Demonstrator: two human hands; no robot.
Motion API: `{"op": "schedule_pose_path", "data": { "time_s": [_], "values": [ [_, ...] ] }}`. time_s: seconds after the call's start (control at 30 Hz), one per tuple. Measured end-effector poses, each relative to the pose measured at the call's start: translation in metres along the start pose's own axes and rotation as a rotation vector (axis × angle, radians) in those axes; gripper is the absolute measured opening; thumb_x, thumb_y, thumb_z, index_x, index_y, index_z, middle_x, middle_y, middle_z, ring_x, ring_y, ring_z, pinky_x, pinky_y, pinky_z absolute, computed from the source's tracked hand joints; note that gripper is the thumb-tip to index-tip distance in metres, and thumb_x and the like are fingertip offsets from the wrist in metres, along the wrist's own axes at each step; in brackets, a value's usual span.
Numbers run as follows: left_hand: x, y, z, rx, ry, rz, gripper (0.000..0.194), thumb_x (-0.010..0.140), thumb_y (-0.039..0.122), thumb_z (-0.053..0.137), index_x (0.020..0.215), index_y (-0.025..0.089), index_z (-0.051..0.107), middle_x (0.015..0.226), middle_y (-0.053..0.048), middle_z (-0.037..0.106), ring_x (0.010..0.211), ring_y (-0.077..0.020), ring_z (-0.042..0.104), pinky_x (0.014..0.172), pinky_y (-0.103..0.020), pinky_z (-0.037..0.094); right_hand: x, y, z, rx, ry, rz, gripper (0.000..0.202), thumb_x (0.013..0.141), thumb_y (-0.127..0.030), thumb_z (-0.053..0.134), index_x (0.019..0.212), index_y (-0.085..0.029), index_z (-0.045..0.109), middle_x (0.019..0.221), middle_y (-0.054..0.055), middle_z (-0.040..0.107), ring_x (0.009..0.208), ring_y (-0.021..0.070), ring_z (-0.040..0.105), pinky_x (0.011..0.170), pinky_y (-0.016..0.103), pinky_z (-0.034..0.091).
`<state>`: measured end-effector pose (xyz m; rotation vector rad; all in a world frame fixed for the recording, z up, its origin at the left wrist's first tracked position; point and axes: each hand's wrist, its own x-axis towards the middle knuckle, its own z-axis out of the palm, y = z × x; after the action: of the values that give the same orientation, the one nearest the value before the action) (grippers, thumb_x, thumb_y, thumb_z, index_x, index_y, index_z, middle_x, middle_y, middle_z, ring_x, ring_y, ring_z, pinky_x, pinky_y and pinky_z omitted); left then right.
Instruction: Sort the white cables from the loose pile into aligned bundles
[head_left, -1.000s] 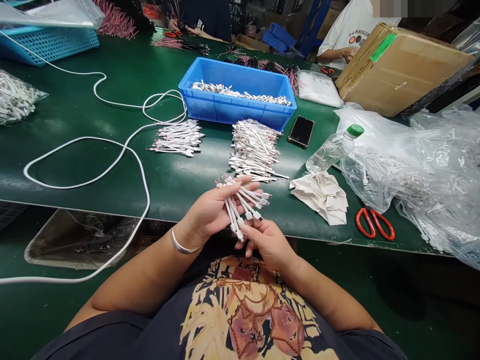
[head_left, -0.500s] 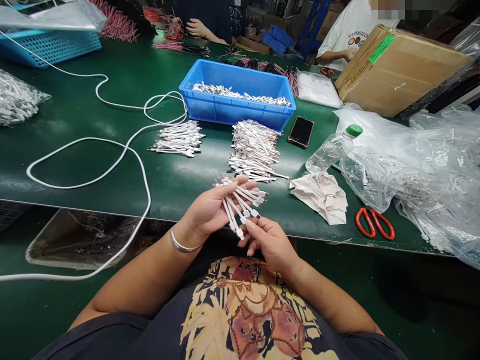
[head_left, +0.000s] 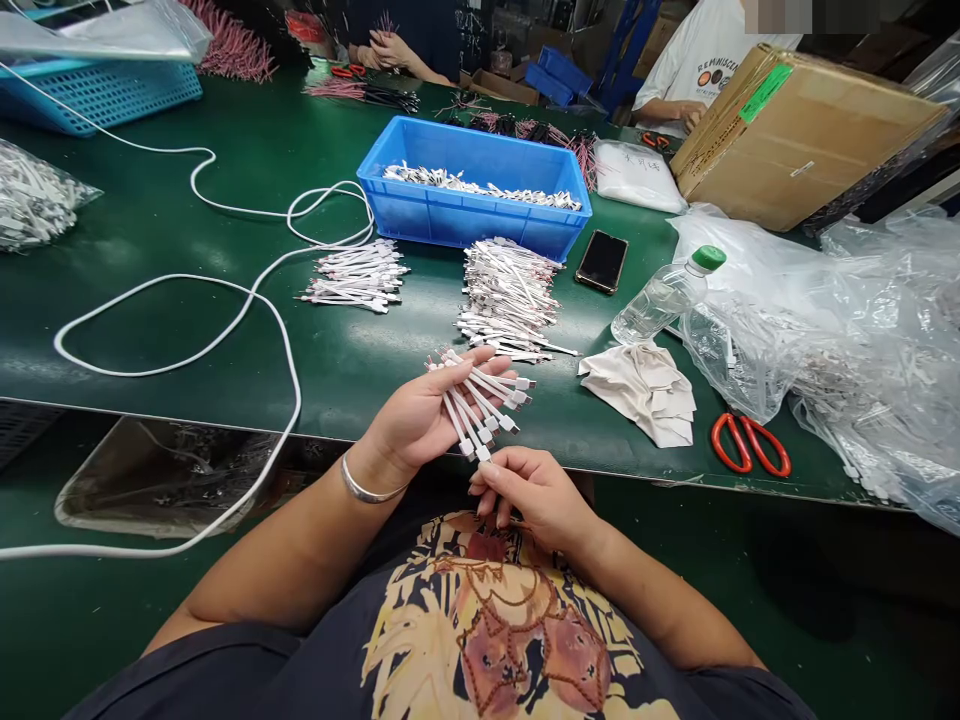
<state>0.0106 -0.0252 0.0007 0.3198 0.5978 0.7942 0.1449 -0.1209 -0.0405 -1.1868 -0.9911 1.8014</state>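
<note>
A fanned bunch of short white cables with small plugs lies across the palm of my left hand. My left thumb presses over the bunch, and bare wire ends stick out beyond it. Thumb and forefinger of my right hand close on the plug of the lowest cable in the fan; its metal tip is hidden by the fingers. Just beyond my hands, a large pile of similar cables lies on the green table. A smaller cable pile sits to its left.
A blue bin holds more white pieces. On the right are a phone, a bottle, a cloth, red-handled scissors, plastic bags and a carton. A white cord loops left. Two people work opposite.
My right hand has shifted down and left, from a plug on the fan's right side to the lowest plug. My left hand stays nearly still. A person opposite has raised both hands with pink wires.
</note>
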Motion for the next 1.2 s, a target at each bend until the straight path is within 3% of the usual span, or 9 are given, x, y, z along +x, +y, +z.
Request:
{"op": "schedule_pose_path", "data": {
  "time_s": [0.63, 0.87, 1.2],
  "values": [
    [-0.001, 0.0, 0.003, 0.027, 0.068, -0.014, 0.03, 0.085, 0.015, 0.05, 0.114, 0.01, 0.057, 0.118, -0.012, 0.062, 0.103, -0.0226, 0.061, 0.087, -0.037, 0.051, 0.004, 0.004, 0.001, -0.038, -0.001, -0.048, 0.032, 0.083, -0.045, 0.054, 0.082, -0.014, 0.063, 0.073, 0.003, 0.064, 0.05, 0.0072, 0.054, 0.041, 0.016, 0.039],
    [-0.001, -0.001, -0.004, 0.052, 0.017, -0.038, 0.029, 0.086, 0.016, 0.048, 0.113, 0.011, 0.058, 0.115, -0.012, 0.063, 0.104, -0.023, 0.061, 0.087, -0.037, 0.05, 0.006, 0.003, 0.001, -0.064, 0.0, 0.004, 0.038, 0.081, -0.05, 0.055, 0.081, -0.013, 0.063, 0.066, 0.003, 0.063, 0.044, 0.0058, 0.05, 0.04, 0.017, 0.038],
    [-0.002, -0.002, -0.007, 0.052, 0.005, -0.059, 0.028, 0.085, 0.016, 0.05, 0.112, 0.014, 0.058, 0.117, -0.01, 0.063, 0.105, -0.0204, 0.06, 0.097, -0.037, 0.043, 0.001, -0.003, -0.005, -0.037, 0.122, -0.073, 0.032, 0.082, -0.046, 0.055, 0.078, -0.014, 0.059, 0.068, 0.002, 0.062, 0.048, 0.0064, 0.054, 0.041, 0.016, 0.041]
  ]
}}
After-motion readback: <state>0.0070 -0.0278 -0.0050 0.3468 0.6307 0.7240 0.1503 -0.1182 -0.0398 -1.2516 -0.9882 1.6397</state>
